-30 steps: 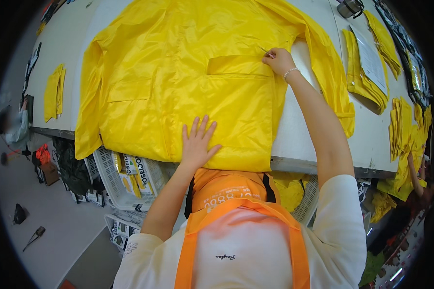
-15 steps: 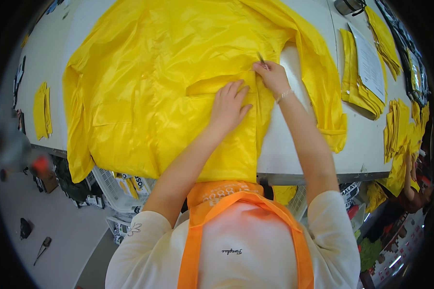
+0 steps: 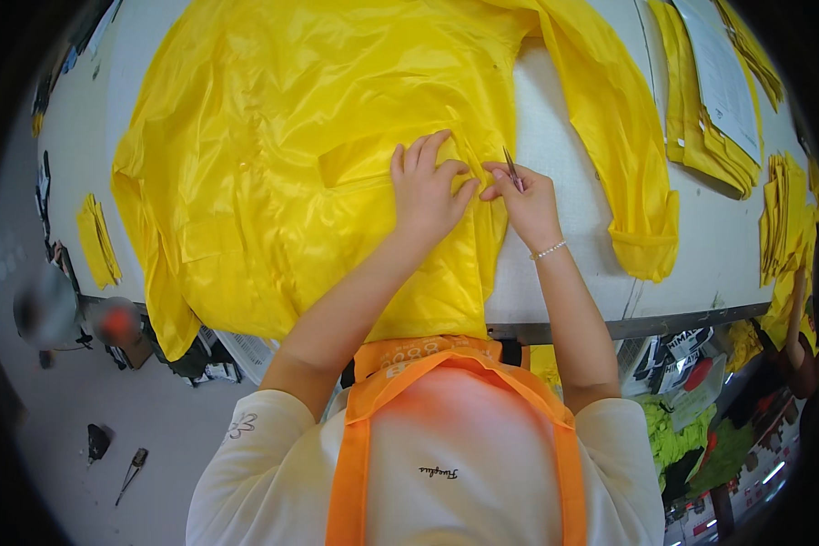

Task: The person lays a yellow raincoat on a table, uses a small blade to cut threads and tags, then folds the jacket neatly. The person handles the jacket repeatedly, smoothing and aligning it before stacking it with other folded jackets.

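Note:
A glossy yellow jacket [image 3: 337,82] lies spread over the table, with a slit-like pocket opening [image 3: 355,164] in its right half. Beside that opening my left hand [image 3: 430,187] rests on the fabric, fingers spread, its thumb and forefinger near each other. My right hand [image 3: 528,202] is closed on a small pair of thread snips [image 3: 513,168], whose thin metal points stick up past the fingers. The right thumb and forefinger come together at the jacket's edge, close to the left hand; whether they pinch the cloth or a thread I cannot tell.
Stacked yellow pieces [image 3: 696,136] with a printed sheet [image 3: 719,82] on them lie at the right. More folded yellow cloth [image 3: 781,218] sits at the far right edge, and a small yellow bundle [image 3: 98,238] at the left. Packed bins [image 3: 678,364] stand below the table.
My right hand has come down from the upper part of the edge, closer to my left hand. The left hand has shifted slightly, its thumb and forefinger nearer together. The whole view has turned a little.

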A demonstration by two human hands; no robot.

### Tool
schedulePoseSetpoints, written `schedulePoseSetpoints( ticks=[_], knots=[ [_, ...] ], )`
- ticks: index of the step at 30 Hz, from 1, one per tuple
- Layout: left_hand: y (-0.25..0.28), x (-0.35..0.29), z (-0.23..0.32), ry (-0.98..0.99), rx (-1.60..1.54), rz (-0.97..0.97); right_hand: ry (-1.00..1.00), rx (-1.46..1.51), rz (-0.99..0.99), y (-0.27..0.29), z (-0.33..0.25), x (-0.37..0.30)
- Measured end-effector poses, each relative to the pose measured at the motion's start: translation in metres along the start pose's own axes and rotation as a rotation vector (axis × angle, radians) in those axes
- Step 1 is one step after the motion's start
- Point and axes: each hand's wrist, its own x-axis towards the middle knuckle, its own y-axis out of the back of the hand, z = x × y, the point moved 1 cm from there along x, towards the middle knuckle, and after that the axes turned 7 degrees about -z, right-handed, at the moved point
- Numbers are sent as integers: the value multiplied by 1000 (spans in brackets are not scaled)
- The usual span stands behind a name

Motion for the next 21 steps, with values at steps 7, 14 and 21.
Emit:
schedulePoseSetpoints(
  ticks=[7,14,21],
  knots=[
    [-8,5,8,98,-61,17,20,-13,4,-1,-3,-2],
    [-1,7,-14,129,-336,-76,207,-442,1,-4,-9,-27],
    [8,19,-26,193,-438,-268,395,-890,43,-4,-24,-34]
  ],
)
